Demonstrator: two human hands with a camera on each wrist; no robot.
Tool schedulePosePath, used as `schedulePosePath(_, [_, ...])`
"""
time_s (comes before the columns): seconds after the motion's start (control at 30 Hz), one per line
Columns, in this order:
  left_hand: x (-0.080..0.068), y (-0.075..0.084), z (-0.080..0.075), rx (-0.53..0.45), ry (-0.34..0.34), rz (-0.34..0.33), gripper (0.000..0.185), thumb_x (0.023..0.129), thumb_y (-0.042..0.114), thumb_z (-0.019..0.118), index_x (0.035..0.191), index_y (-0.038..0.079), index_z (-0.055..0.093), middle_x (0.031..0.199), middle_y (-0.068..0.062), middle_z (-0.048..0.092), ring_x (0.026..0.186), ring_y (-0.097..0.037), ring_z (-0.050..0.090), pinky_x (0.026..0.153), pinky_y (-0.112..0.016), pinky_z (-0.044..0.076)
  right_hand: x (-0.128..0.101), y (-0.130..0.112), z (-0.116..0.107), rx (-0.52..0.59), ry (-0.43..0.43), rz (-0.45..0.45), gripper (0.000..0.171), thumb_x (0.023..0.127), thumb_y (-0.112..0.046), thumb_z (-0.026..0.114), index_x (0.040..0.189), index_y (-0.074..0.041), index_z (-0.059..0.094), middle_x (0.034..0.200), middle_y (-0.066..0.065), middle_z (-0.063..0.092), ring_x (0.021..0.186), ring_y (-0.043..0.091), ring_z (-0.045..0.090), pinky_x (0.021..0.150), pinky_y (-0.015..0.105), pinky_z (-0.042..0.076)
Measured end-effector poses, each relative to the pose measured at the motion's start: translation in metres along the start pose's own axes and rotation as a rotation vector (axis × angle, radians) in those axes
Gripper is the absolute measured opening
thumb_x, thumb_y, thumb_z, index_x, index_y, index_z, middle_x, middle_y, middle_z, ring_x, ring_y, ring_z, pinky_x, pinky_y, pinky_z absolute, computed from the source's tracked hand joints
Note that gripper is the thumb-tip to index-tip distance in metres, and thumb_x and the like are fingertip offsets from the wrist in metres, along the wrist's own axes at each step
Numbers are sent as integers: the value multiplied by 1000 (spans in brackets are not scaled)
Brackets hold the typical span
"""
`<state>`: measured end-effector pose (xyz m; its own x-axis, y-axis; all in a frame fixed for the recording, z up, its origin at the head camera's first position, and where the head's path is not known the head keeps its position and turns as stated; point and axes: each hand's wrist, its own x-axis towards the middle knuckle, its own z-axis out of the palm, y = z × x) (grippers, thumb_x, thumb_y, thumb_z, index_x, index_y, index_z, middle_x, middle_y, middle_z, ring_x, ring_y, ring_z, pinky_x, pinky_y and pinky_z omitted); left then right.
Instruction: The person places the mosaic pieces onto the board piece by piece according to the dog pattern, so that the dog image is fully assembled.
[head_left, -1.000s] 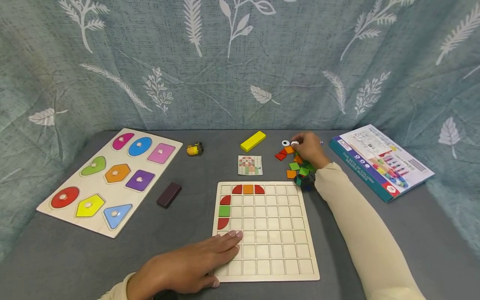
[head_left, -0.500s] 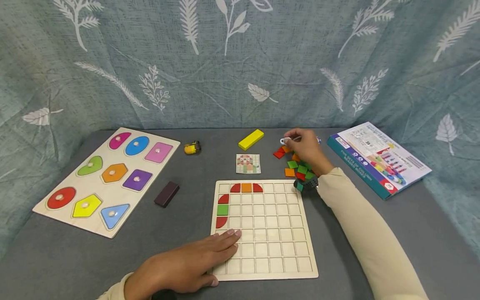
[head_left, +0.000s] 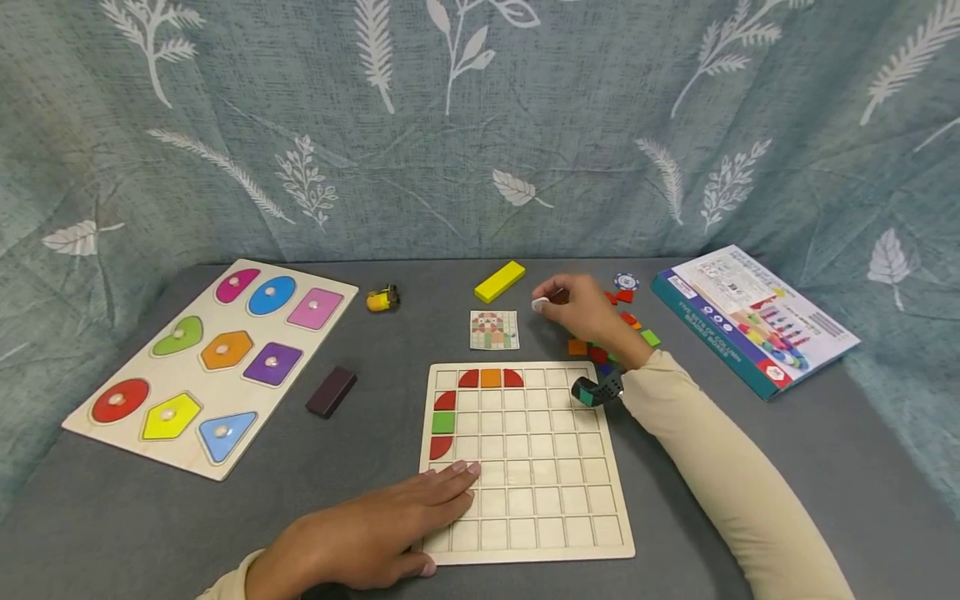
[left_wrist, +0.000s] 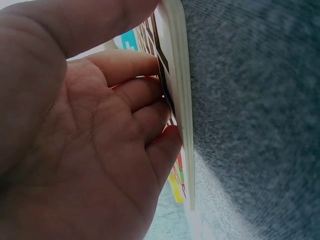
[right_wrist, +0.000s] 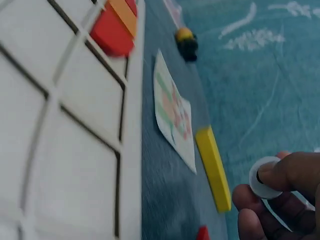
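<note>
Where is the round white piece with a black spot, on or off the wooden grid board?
Off: the right hand pinches the round white piece beyond the wooden grid board.

Right hand's blocking some tiles, its thumb hides the disc's middle, left hand covers some board squares, and the card's details are too tiny.

Leaf-print curtain behind grey table
</note>
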<state>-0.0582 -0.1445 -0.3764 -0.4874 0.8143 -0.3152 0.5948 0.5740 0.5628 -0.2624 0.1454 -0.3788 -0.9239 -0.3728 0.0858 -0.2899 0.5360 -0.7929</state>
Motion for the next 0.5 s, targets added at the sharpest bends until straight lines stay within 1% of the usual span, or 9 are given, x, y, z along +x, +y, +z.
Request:
schedulePosePath(0.07, [1, 0, 0, 2, -2, 0, 72, 91, 21, 70, 152, 12, 33, 161, 1, 13, 146, -18, 15, 112, -40, 27, -2, -3, 5, 5, -13, -34, 21, 93, -4, 64, 112, 4, 66, 105, 16, 65, 91, 28, 62, 79, 38, 52])
schedulePosePath(0.17, [1, 1, 0, 4, -5, -1, 73, 91, 21, 70, 152, 12, 33, 161, 1, 13, 146, -18, 15, 112, -40, 27, -5, -8, 12, 30, -44, -61, 27, 93, -2, 63, 119, 7, 63, 105, 17, 63, 91, 28, 61, 80, 38, 51])
schedulePosePath(0.23, [2, 1, 0, 7, -5, 0, 73, 91, 21, 70, 152, 12, 33, 161, 0, 13, 146, -18, 15, 112, -40, 26, -7, -13, 16, 41, -64, -67, 28, 93, 0, 62, 119, 6, 62, 104, 15, 63, 91, 26, 61, 81, 37, 51])
schedulePosePath(0.37, [1, 0, 0, 14, -3, 10, 72, 91, 21, 69, 152, 10, 32, 162, -1, 13, 146, -19, 15, 113, -40, 26, -12, -23, 24, 19, -106, -90, 21, 93, 1, 61, 113, 4, 67, 100, 12, 65, 86, 23, 61, 77, 35, 51])
schedulePosePath(0.5, [-1, -1, 0, 23, 2, 24, 72, 92, 21, 68, 152, 9, 32, 162, -2, 13, 146, -20, 15, 113, -40, 25, -18, -32, 31, -32, -145, -145, 18, 92, 1, 61, 107, 2, 71, 96, 8, 66, 77, 19, 59, 69, 30, 50])
